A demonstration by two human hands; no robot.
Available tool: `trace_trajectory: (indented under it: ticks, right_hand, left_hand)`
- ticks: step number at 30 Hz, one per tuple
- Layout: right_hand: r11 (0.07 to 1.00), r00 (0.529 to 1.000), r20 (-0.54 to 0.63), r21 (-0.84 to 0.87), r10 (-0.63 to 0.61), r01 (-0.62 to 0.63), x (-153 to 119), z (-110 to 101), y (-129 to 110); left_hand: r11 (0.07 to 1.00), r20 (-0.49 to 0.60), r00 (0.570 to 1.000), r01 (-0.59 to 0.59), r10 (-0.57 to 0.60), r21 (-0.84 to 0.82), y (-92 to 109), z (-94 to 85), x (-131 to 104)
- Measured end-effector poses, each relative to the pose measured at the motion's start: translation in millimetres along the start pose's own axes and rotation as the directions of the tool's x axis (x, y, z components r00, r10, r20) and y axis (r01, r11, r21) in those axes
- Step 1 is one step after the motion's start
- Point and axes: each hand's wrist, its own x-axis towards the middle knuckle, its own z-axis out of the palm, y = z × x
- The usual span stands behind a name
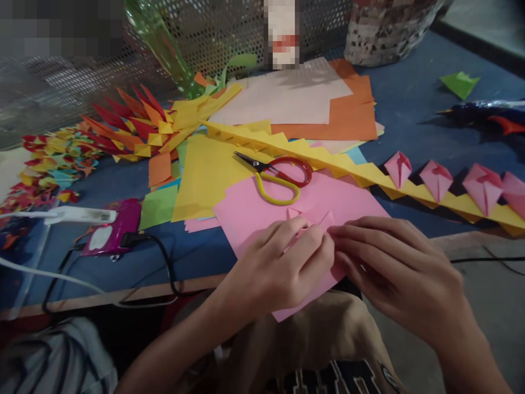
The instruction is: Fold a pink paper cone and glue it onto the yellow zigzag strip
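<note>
Both hands meet over a pink sheet of paper [254, 219] at the table's front edge. My left hand [287, 262] is closed on a small folded piece of pink paper [326, 219], of which only the upper corners show. From the other side my right hand [389, 262] pinches the same piece, its fingertips pressed together. Just beyond the hands lie scissors [279, 178] with one red and one yellow handle, blades slightly apart, pointing left. Several finished pink folded shapes [437, 180] stand in a row at the right, along a yellow zigzag paper strip [303, 150].
A purple socket adapter [127, 224] with cables sits at the left. Orange paper [356, 117] and yellow paper [205, 175] are stacked mid-table. Behind are a green bottle [168, 44] and a woven basket [385, 33]. A glue gun [484, 114] lies at the far right.
</note>
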Motion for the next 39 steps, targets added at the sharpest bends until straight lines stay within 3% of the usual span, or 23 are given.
trace_trajectory:
  ticks: [5,13,20,24,26,29,32,35,39]
  right_hand:
    - [0.999,0.999,-0.016,0.021,0.028,-0.028,-1,-2,0]
    - [0.999,0.999,-0.018,0.034,0.029,-0.028,-2,1,3]
    - [1.0,0.999,-0.038,0.005,0.006,-0.006,-8,3,7]
    - [1.0,0.999,-0.048,0.006,0.002,-0.002,-6,3,7]
    - [1.0,0.999,-0.046,0.004,0.014,-0.014,-4,3,7]
    - [0.999,0.998,-0.046,0.003,0.039,-0.039,-4,0,6]
    - [0.999,0.998,0.039,0.019,0.038,-0.039,-8,-4,3]
    - [0.998,0.994,0.099,0.029,0.053,-0.056,-12,-7,1]
    - [0.999,0.995,0.088,0.003,0.036,-0.036,-13,-6,0]
  left_hand:
    - [0.992,0.033,0.991,-0.127,0.126,0.028,-8,-3.6,-3]
    - [0.987,0.051,0.99,-0.124,0.129,-0.105,-18,-3.3,2]
    - [0.94,0.139,0.989,0.098,-0.055,-0.327,-24,-2.0,11]
    - [0.923,0.219,0.971,0.172,-0.1,-0.344,-26,-3.9,22]
    - [0.936,0.262,0.962,0.155,-0.071,-0.315,-28,-6.0,28]
    - [0.961,0.303,0.952,0.04,0.047,-0.273,-33,-8.9,33]
    - [0.954,0.252,0.957,-0.069,0.146,-0.291,-38,-9.3,32]
    - [0.951,0.214,0.967,-0.072,0.141,-0.302,-39,-7.8,28]
    - [0.953,0.216,0.965,-0.081,0.148,-0.292,-38,-7.8,24]
